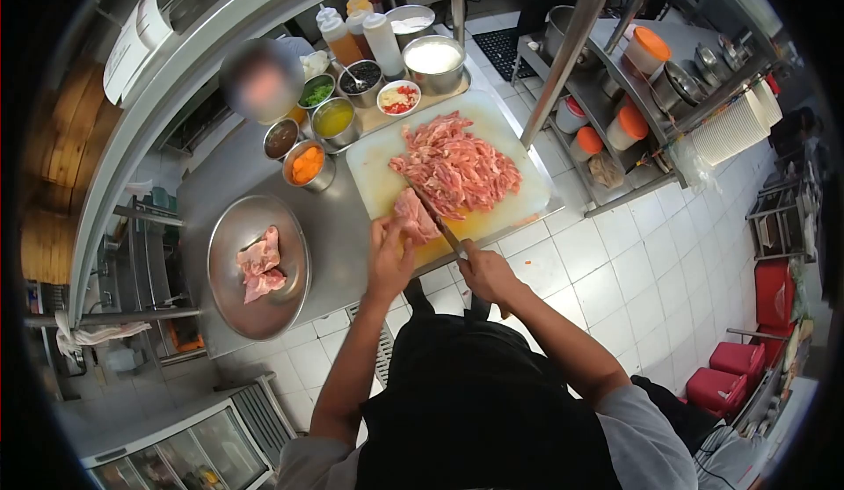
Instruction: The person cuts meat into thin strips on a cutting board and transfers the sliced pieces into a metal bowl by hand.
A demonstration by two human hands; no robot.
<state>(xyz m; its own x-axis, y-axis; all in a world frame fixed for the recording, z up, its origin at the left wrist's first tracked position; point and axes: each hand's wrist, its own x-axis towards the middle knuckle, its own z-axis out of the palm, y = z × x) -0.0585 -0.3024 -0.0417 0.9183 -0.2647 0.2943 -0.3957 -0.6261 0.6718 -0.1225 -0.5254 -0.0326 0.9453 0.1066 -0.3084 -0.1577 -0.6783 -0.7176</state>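
Note:
My right hand (488,272) is wrapped round the handle of a knife (437,216), whose blade lies along the edge of a piece of raw meat (416,216). With bent fingers my left hand (391,253) grips that piece from its near left side. Both are on a white cutting board (367,160). Beyond the blade spreads a heap of raw meat strips (457,163). To the left, an oval metal bowl (227,292) holds more raw meat (262,264).
Behind the board stand metal containers, including orange slices (306,165) and yellow liquid (334,118), plus squeeze bottles (381,43). A metal post (567,55) rises at the right. Further right is a shelf (607,193) with orange-lidded tubs. Another person, blurred, is across the counter.

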